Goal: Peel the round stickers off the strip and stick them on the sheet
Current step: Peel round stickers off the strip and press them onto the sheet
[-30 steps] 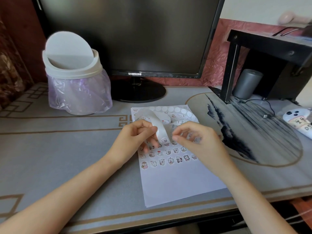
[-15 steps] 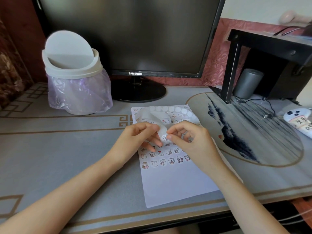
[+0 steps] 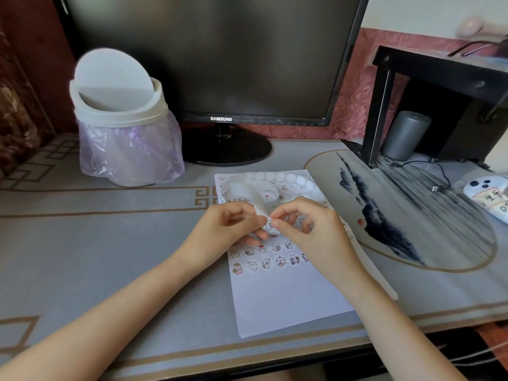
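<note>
A grey desk [image 3: 110, 257] carries a white sheet [image 3: 280, 303], its far half filled with rows of small round stickers, its near half bare and open for more. Above it a thin, floppy backing strip [image 3: 243, 189] curls in a loop. The left hand [image 3: 222, 232] pinches the strip's near end; the right hand [image 3: 310, 232] pinches one sticker [image 3: 270, 225] at its rim. Likely feather-light, tacky and easily creased, so it is best lifted by the edge alone
</note>
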Demonstrator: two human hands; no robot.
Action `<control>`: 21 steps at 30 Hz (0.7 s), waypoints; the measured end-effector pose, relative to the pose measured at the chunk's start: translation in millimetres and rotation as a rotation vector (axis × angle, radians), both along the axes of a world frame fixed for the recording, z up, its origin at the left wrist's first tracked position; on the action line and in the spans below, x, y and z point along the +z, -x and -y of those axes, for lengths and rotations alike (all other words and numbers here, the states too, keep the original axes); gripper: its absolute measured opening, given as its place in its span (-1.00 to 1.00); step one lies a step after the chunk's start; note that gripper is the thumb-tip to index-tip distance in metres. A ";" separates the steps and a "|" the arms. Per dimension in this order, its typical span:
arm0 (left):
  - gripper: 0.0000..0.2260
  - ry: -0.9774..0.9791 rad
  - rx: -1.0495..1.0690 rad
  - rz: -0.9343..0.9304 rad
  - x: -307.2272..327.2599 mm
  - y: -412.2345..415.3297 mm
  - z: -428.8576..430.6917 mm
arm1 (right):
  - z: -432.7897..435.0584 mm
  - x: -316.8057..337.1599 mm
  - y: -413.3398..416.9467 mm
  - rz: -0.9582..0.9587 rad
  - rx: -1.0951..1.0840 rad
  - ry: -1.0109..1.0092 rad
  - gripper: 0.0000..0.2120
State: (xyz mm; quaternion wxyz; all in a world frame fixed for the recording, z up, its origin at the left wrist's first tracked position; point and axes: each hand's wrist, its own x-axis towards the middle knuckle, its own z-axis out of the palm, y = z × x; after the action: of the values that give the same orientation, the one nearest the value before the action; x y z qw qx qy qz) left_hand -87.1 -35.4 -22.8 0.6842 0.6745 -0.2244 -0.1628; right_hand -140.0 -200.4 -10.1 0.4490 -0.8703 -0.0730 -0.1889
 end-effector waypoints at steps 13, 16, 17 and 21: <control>-0.91 0.018 -0.023 -0.013 0.3 1.2 0.6 | 0.1 3.2 1.3 -0.042 -0.020 0.000 -0.95; -0.90 0.019 -0.025 -0.021 -0.2 0.7 0.8 | 1.0 3.2 0.5 -0.036 -0.017 0.016 -0.95; -0.89 0.017 -0.027 -0.024 -0.4 0.5 0.9 | 1.2 2.3 0.2 -0.029 -0.017 0.027 -0.94; -0.88 0.004 -0.030 -0.024 -2.0 -1.2 1.1 | 4.9 -4.3 -0.8 -0.017 0.000 0.108 -0.93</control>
State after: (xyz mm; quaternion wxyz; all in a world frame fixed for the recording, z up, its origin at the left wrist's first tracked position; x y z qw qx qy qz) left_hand -85.9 -36.5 -24.7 0.6857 0.6678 -0.2264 -0.1807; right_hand -139.2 -205.3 -14.4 0.4019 -0.8948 -0.0793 -0.1775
